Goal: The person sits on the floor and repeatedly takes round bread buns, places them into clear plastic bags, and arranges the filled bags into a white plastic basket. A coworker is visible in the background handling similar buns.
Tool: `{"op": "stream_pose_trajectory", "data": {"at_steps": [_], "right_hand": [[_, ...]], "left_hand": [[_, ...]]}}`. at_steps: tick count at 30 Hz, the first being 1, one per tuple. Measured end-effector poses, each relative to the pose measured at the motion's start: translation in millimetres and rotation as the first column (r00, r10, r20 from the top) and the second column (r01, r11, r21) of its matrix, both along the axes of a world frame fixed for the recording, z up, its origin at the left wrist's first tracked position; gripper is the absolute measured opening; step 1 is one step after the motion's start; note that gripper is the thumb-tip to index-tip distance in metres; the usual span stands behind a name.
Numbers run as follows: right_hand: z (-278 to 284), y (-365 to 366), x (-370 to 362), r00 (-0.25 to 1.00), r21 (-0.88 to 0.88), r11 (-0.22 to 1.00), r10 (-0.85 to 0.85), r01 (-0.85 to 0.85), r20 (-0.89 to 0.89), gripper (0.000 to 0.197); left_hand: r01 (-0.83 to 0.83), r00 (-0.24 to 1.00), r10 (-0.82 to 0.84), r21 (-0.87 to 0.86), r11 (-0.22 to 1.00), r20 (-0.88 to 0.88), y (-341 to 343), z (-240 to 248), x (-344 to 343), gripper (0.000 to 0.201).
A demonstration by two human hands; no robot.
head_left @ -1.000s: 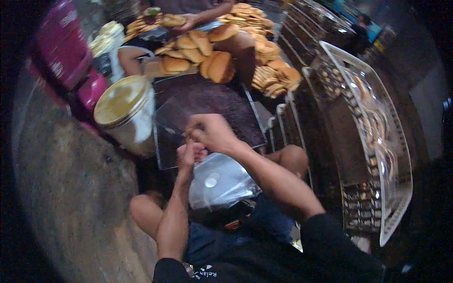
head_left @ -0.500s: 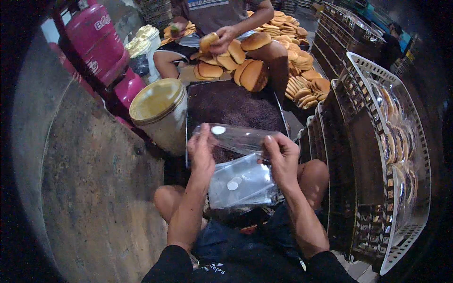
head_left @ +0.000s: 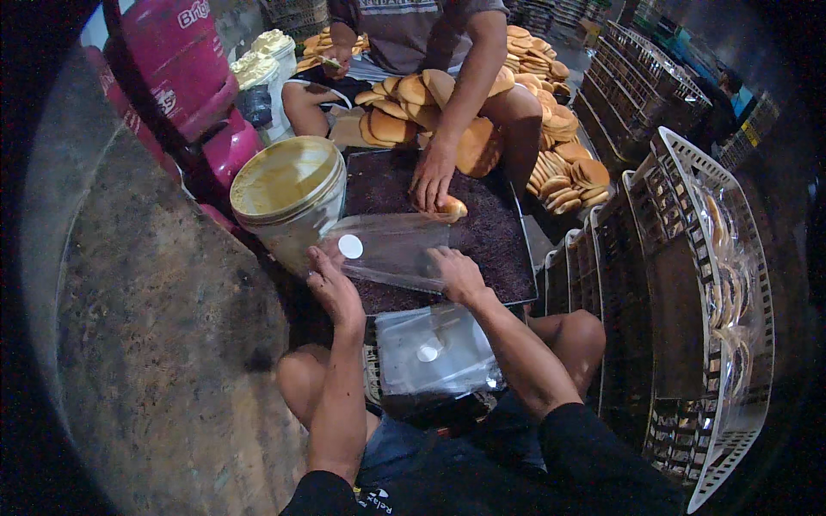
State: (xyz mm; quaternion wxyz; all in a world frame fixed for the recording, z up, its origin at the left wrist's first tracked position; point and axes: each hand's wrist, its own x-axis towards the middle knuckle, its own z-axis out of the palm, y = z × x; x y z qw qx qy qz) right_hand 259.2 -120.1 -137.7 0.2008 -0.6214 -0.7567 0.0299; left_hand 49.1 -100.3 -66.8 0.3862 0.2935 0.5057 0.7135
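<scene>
A clear plastic bag (head_left: 391,245) with a round white sticker is stretched between my hands, above a tray (head_left: 527,249) of dark brown crumbs or sprinkles. My left hand (head_left: 338,291) grips the end near the sticker. At the other end, my right hand (head_left: 460,275) has its bent fingers at the bag's edge, partly seen through the film. A stack of flat clear bags (head_left: 430,365) lies below, between my knees. Across the tray, a co-worker's hand (head_left: 434,176) holds a bun (head_left: 453,208) down on the dark crumbs, just beyond my bag.
A bucket (head_left: 288,185) with yellowish residue stands left of the tray, near pink gas cylinders (head_left: 172,77). Buns (head_left: 391,127) are heaped before the co-worker, with more piles (head_left: 559,176) at the right. Stacked crates, one white crate (head_left: 753,344) holding bagged buns, line my right side.
The bag has moved left and spread wider, and my right hand has shifted left with it. The co-worker's hand has come down from the bun heap to the tray with a bun.
</scene>
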Motion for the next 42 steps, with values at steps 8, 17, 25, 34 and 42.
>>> {"op": "stream_pose_trajectory", "data": {"at_steps": [8,17,25,34,42], "right_hand": [[71,16,26,0.948,0.340,0.895,-0.218,0.288,-0.231,0.028],[52,161,3,0.865,-0.344,0.905,-0.050,0.251,0.500,0.041],[-17,80,45,0.972,0.109,0.967,-0.233,0.231,0.004,0.058],[89,63,77,0.793,-0.199,0.939,-0.344,0.281,-0.502,0.058],[175,-25,92,0.716,-0.298,0.953,-0.245,0.054,-0.654,0.067]], "left_hand": [[0.082,0.353,0.371,0.424,0.902,-0.859,-24,22,-23,0.048],[0.052,0.815,0.049,0.157,0.986,-0.578,-9,-1,-13,0.046],[0.019,0.962,0.080,-0.359,0.933,0.259,6,-54,2,0.054],[0.173,0.952,-0.079,-0.307,0.936,0.297,30,-138,-26,0.053],[0.182,0.983,-0.184,-0.232,0.956,0.016,21,-96,-7,0.065]]}}
